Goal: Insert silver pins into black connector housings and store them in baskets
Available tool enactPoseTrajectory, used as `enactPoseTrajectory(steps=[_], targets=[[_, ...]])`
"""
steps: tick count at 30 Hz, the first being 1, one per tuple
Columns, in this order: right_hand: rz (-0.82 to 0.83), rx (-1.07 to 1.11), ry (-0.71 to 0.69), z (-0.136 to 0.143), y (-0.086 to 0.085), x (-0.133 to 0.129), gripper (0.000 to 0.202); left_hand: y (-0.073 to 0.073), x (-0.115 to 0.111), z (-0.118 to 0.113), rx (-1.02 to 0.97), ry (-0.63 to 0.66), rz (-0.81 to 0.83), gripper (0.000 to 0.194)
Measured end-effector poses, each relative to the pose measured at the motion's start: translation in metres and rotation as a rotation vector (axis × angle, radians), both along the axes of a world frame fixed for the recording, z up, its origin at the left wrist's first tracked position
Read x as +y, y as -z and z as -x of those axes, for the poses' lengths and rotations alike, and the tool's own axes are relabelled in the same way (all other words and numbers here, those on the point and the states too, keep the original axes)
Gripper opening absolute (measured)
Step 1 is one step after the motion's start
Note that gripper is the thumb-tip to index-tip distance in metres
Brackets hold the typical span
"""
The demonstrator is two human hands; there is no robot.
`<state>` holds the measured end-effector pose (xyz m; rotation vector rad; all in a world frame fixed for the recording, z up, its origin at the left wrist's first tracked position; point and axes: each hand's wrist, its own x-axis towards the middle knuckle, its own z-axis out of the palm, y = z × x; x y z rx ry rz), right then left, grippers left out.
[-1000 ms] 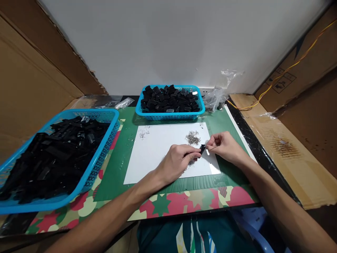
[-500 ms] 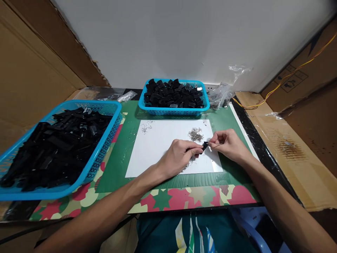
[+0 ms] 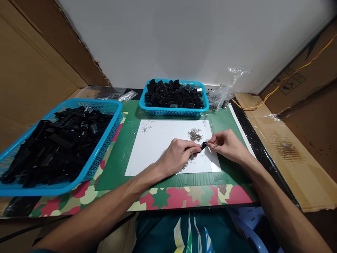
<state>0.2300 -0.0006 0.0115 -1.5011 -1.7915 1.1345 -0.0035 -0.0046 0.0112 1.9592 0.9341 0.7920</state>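
Observation:
My left hand pinches a small black plastic part between thumb and fingers, above the right side of a white sheet. Close against the part's far end, the fingertips of my right hand are pressed together; whatever they hold is too small to make out. Just behind the part lies a pile of tiny metal pieces, perhaps springs. More such pieces lie partly hidden beneath my left hand, and a thinner scatter of small silvery pieces is at the sheet's far left corner.
A blue basket of long black plastic parts stands at the left. Behind the sheet is another blue basket heaped with short black pieces. Clear plastic bags lie at the back right. Cardboard and a yellow wire border the right side.
Both hands stay almost in place around the black part. My right fingertips have come slightly closer to its end, and the view has shifted a little.

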Motion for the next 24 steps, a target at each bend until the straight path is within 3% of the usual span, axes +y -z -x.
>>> enactPoseTrajectory(steps=[6, 12, 20, 24], targets=[[0.000, -0.064, -0.104, -0.011, -0.005, 0.004, 0.022, -0.002, 0.001, 0.001, -0.020, -0.003, 0.048, 0.020], [-0.058, -0.085, -0.071, -0.010, -0.008, 0.002, 0.033, -0.002, 0.001, 0.002, -0.023, -0.025, 0.115, 0.020], [0.159, 0.727, 0.002, -0.004, -0.008, 0.004, 0.025, -0.013, 0.003, 0.003, -0.174, -0.110, 0.162, 0.027], [0.281, 0.992, 0.050, 0.005, -0.009, 0.003, 0.014, -0.016, 0.005, 0.003, -0.353, -0.139, 0.221, 0.029]])
